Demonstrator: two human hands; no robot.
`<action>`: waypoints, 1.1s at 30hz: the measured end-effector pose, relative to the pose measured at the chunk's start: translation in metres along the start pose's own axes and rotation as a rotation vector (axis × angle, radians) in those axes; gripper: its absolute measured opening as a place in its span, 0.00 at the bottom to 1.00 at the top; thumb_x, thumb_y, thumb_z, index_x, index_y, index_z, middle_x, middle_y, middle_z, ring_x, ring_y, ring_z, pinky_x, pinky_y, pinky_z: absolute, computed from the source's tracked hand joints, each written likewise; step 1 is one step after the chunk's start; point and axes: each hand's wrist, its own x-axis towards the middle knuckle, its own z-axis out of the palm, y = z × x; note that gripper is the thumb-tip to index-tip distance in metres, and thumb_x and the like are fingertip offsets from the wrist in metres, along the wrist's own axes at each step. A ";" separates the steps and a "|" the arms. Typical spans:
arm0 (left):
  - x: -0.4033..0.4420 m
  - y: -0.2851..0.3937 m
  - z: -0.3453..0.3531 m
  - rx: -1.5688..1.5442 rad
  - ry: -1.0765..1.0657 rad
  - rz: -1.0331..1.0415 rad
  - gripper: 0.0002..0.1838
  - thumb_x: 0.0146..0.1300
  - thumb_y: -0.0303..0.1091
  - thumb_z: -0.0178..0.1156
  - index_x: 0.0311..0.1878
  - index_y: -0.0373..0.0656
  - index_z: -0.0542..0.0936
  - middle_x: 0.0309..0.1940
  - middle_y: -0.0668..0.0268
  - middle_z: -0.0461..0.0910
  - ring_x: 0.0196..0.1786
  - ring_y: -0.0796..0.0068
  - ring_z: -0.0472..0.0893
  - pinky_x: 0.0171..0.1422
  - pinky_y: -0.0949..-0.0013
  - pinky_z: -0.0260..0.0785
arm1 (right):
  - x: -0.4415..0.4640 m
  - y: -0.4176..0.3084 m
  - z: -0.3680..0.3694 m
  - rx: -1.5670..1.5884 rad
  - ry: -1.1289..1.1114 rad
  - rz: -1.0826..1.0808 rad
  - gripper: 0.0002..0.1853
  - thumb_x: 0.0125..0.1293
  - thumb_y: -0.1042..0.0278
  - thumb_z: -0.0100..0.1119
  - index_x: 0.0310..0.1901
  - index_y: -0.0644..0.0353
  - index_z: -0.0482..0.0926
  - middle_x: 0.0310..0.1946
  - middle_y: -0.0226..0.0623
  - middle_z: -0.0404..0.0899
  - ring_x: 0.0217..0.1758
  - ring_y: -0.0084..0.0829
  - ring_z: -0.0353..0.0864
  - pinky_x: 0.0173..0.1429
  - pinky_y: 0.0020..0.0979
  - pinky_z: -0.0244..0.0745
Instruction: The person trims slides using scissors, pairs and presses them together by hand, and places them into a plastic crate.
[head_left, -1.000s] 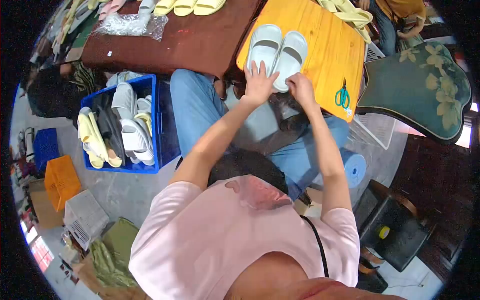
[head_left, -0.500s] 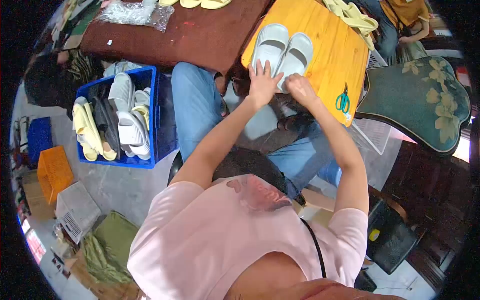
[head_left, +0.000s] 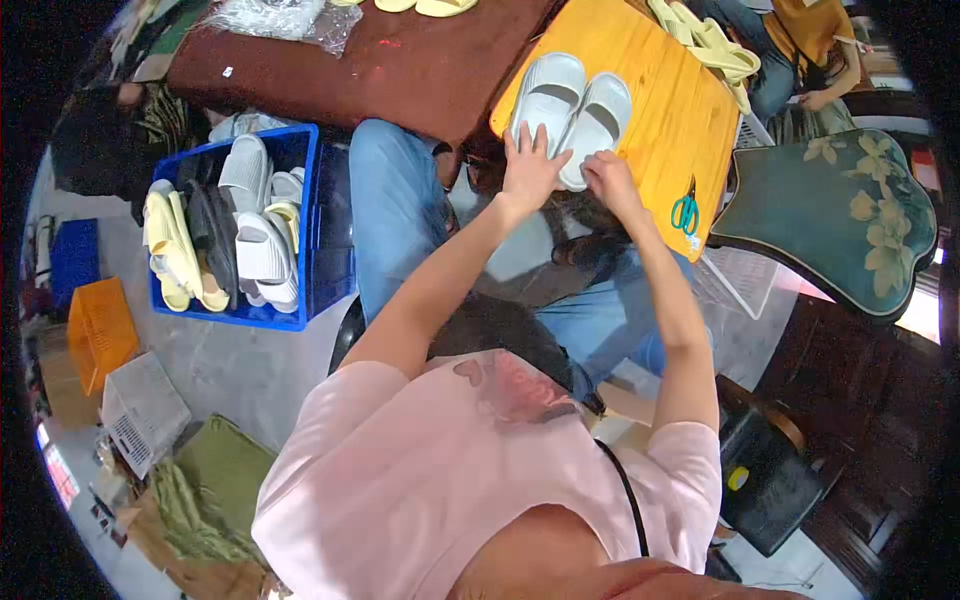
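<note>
A pair of pale grey slippers lies side by side on a yellow wooden tabletop [head_left: 660, 120], heels toward me. My left hand [head_left: 530, 178] rests with spread fingers on the heel of the left slipper [head_left: 550, 90], its thumb reaching toward the other one. Beside the heel of the right slipper [head_left: 597, 125], my right hand [head_left: 612, 185] has its fingers bent and drawn together at the edge. Whatever may be between those fingers is hidden. Teal-handled scissors [head_left: 686, 210] lie near the tabletop's right edge.
At left stands a blue crate [head_left: 312, 230] holding several slippers. A brown-covered table [head_left: 400, 70] carries clear plastic wrapping [head_left: 285, 20] and yellow slippers. More yellow slippers [head_left: 715, 50] sit beyond the tabletop. A green floral chair back [head_left: 820, 210] is at right; another person [head_left: 820, 50] sits behind.
My right hand has shifted slightly right, from over the right slipper's heel to its outer edge. My left hand still lies on the left slipper. The whole view has shifted slightly.
</note>
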 end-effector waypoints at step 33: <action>0.006 0.011 -0.008 0.019 -0.073 -0.026 0.37 0.58 0.56 0.69 0.73 0.69 0.71 0.76 0.44 0.61 0.77 0.31 0.56 0.75 0.25 0.47 | -0.223 0.108 -0.073 -0.659 0.145 0.975 0.10 0.55 0.63 0.65 0.28 0.62 0.84 0.31 0.50 0.85 0.37 0.51 0.87 0.42 0.51 0.82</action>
